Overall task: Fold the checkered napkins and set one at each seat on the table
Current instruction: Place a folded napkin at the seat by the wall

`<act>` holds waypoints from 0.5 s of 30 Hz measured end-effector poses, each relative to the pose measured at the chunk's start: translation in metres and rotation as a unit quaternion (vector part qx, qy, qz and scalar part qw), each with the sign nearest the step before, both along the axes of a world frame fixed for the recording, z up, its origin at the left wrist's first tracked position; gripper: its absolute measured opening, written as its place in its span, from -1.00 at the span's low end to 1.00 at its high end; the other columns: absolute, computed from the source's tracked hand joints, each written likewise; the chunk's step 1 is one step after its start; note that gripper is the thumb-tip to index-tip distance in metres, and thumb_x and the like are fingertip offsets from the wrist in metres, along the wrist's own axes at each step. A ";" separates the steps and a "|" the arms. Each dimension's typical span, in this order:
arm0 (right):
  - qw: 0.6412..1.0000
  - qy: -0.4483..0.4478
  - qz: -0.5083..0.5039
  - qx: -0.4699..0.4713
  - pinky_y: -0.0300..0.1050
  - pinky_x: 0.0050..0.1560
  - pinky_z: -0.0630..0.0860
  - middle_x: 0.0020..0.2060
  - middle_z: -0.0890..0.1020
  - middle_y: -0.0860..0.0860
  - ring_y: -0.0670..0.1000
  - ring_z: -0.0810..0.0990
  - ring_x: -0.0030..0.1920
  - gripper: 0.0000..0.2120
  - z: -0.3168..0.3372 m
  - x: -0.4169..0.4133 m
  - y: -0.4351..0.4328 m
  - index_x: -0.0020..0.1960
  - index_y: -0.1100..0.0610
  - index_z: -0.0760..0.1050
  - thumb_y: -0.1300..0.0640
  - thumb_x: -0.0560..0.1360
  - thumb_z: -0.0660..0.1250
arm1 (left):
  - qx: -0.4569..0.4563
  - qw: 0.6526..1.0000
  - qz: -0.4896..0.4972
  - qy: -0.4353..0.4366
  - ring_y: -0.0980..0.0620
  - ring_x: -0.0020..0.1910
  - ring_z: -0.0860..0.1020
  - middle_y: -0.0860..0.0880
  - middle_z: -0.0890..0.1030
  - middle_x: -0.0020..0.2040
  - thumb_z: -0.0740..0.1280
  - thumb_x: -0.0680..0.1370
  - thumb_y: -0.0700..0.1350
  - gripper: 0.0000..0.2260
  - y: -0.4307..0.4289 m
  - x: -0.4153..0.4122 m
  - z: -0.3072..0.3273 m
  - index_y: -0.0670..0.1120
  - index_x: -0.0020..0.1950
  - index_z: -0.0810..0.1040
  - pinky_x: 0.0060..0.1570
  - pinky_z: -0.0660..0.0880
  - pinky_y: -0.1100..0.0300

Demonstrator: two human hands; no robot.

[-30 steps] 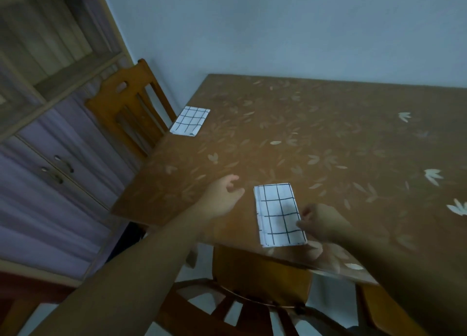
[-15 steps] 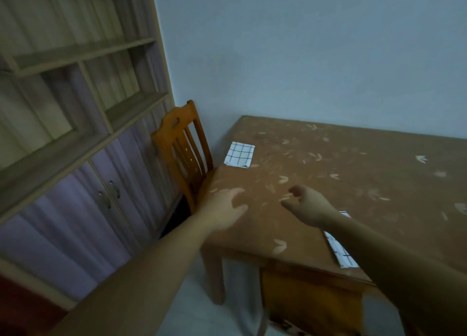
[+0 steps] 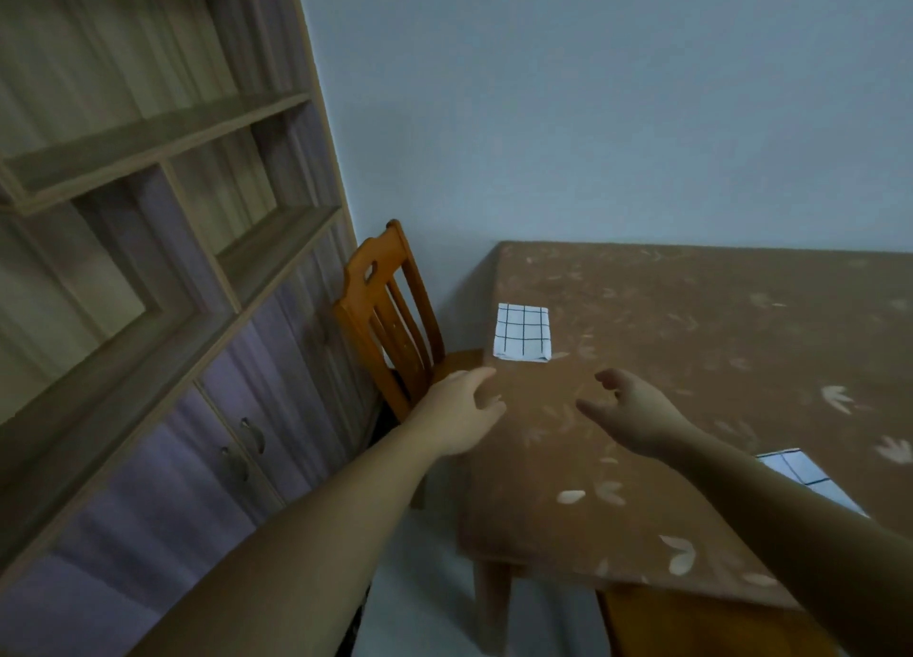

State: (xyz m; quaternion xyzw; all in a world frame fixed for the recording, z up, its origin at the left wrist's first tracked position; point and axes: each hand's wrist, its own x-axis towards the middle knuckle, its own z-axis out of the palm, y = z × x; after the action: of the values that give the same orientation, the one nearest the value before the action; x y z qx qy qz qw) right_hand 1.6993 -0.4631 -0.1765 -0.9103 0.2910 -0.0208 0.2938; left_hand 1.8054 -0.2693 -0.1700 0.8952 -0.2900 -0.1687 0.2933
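Your left hand point(image 3: 457, 416) and right hand point(image 3: 635, 412) hover over the surface point(image 3: 691, 360), each grip released and empty. One folded napkin point(image 3: 522, 331) lies by the chair point(image 3: 390, 310); another point(image 3: 810, 478), seemingly folded, sits half-hidden behind your right forearm.

No readable text, labels or numbers anywhere.

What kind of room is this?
Most likely a home dining area: a table under a leaf-print cover, a wooden chair pushed up to it with a folded checkered napkin at that seat, and a shelf-and-cupboard unit along the wall.
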 end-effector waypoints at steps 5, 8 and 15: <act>0.999 -0.003 -0.037 0.039 -0.04 0.24 0.41 0.42 0.39 0.11 0.10 0.43 0.35 -0.37 -0.017 0.063 0.006 0.48 0.18 0.25 -0.11 0.53 0.31 | 0.034 0.999 -0.034 0.011 -0.04 0.47 0.27 0.02 0.24 0.53 0.27 0.60 0.06 -0.49 -0.011 0.068 -0.008 0.11 0.52 0.21 0.37 0.35 -0.01; 0.997 -0.013 -0.063 0.046 -0.08 0.22 0.40 0.40 0.42 0.11 0.09 0.44 0.34 -0.41 -0.016 0.099 0.010 0.46 0.18 0.28 -0.06 0.53 0.31 | 0.038 0.998 -0.047 0.019 -0.05 0.44 0.32 0.01 0.28 0.51 0.27 0.59 0.06 -0.48 -0.021 0.113 -0.013 0.09 0.53 0.21 0.35 0.38 -0.02; 0.986 -0.019 -0.159 0.055 -0.10 0.08 0.42 0.29 0.52 0.12 0.10 0.52 0.22 -0.48 -0.018 0.175 0.011 0.41 0.21 0.33 0.01 0.54 0.31 | 0.064 0.986 -0.155 0.012 -0.06 0.45 0.29 -0.04 0.26 0.52 0.27 0.59 0.07 -0.45 -0.065 0.224 -0.029 0.02 0.54 0.20 0.35 0.28 0.09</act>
State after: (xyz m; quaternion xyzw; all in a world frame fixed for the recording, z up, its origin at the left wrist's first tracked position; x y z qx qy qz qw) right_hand 1.8747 -0.4524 -0.1947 -0.8341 0.4274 -0.0680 0.3420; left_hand 2.0293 -0.3339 -0.1989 0.8543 -0.4103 -0.2406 0.2095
